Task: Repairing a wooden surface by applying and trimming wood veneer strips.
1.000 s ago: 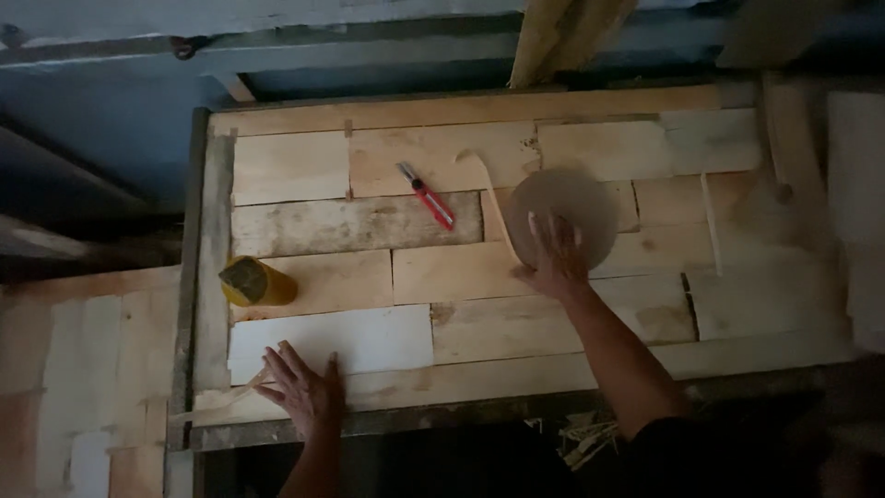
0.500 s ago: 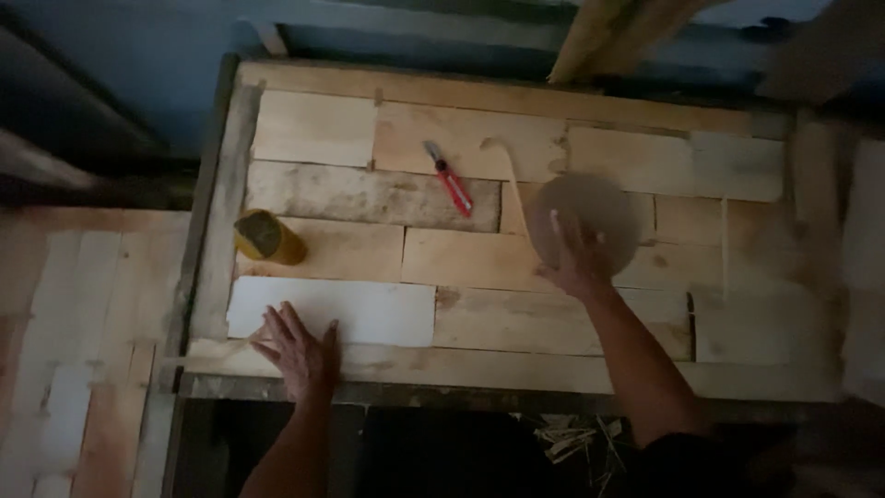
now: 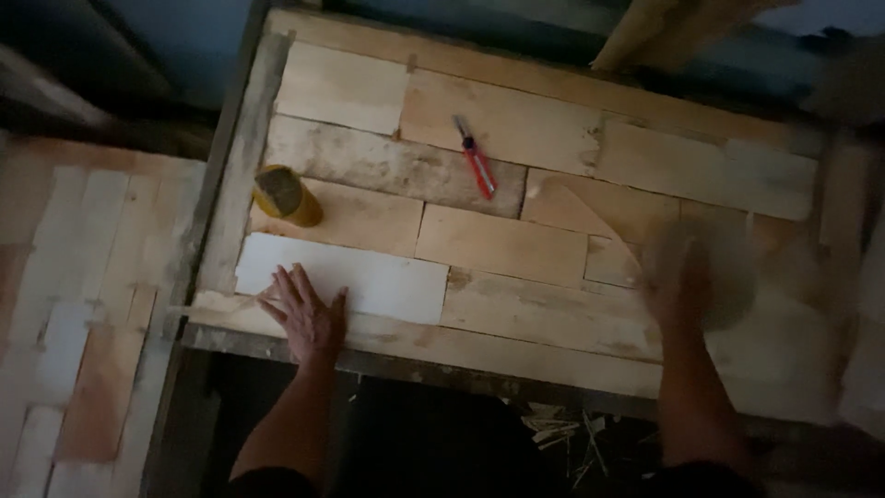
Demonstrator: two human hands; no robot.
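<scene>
My left hand [image 3: 306, 315] lies flat with fingers spread on the near edge of a wooden panel [image 3: 516, 244] made of joined boards, partly over a pale whitish board [image 3: 369, 277]. My right hand [image 3: 682, 281] is blurred by motion and presses on a round flat disc [image 3: 714, 272] at the panel's right side. Whether the fingers grip the disc or only rest on it is unclear. A curved pencil line runs across the boards just left of the disc.
A red-handled cutter [image 3: 477, 169] lies on the boards at the upper middle. A yellow cylindrical tin [image 3: 286, 195] stands near the panel's left edge. Another boarded panel [image 3: 83, 304] lies at the left. Wood shavings [image 3: 562, 433] lie below the near edge.
My right hand and the disc have slid to the right and nearer along the panel. The camera has moved closer. My left hand stays pressed on the near edge.
</scene>
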